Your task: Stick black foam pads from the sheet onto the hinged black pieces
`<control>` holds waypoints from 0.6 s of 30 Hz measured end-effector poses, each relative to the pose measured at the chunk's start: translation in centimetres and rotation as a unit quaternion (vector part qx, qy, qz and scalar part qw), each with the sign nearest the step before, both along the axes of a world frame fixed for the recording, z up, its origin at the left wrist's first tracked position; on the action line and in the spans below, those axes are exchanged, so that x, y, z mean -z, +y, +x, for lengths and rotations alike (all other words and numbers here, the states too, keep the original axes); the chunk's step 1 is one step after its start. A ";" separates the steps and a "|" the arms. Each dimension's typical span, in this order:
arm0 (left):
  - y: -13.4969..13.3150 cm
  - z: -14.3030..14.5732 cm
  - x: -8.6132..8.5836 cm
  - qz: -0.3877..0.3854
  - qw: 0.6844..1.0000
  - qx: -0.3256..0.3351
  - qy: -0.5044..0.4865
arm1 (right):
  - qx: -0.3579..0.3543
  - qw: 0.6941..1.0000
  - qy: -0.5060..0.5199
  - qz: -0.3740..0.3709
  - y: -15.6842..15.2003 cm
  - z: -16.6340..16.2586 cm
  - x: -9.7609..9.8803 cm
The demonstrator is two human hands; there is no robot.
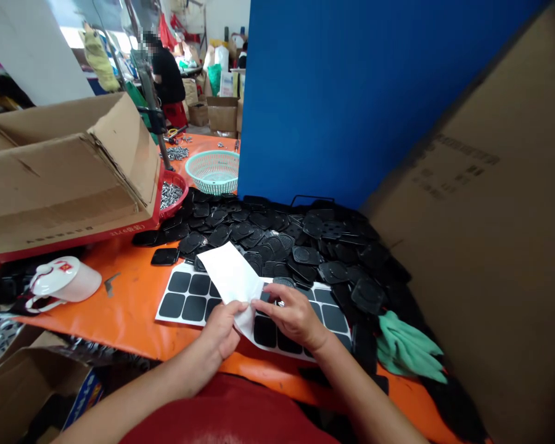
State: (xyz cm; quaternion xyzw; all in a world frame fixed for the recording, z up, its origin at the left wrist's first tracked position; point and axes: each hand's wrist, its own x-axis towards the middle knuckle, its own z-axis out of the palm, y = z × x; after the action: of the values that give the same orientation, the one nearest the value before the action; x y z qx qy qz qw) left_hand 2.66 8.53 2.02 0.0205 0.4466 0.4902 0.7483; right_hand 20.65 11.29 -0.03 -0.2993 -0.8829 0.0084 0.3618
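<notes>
A white sheet of black square pads (192, 299) lies on the orange table (129, 308) in front of me. A white backing paper (231, 274) is peeled up from it and curls toward the far side. My left hand (222, 330) pinches the near edge of that paper between thumb and fingers. My right hand (293, 314) rests on the sheet beside it, fingertips pressed down at the peel line. Behind the sheet spreads a large heap of black plastic plates (296, 246).
An open cardboard box (65, 166) stands at left, a white cap (62, 280) below it. A red bowl of metal parts (172, 192) and a green basket (214, 171) sit behind. A blue panel (351, 92) and big carton (490, 216) wall the right. Green gloves (407, 348) lie at right. A person works far back.
</notes>
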 end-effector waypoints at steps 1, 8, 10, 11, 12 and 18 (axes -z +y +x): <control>-0.1 -0.1 0.0 -0.005 1.000 0.002 -0.006 | -0.003 1.000 0.007 0.010 -0.1 0.1 0.2; 0.1 -1.2 0.3 -0.010 1.000 -0.024 0.006 | 0.017 1.000 0.009 -0.014 -1.2 0.1 0.6; -0.1 -1.2 0.2 -0.002 1.000 -0.018 0.006 | 0.014 1.000 0.006 -0.026 -1.2 -0.3 0.4; -0.2 -1.0 0.2 0.001 1.000 -0.013 0.004 | 0.010 1.000 0.005 -0.027 -1.1 -0.4 0.2; -0.3 -0.9 0.1 0.004 1.000 -0.009 0.001 | 0.006 1.000 0.006 -0.025 -1.0 -0.6 0.1; -0.2 -1.2 0.1 0.002 1.000 0.000 0.012 | -0.003 1.000 0.022 -0.005 -1.0 -0.7 0.3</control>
State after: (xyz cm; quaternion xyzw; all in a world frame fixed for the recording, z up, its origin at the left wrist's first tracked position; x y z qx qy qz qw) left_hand 1.48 8.32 1.91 0.0285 0.4547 0.4907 0.7427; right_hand 20.00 10.29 -0.35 -0.2979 -0.8755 0.0207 0.3800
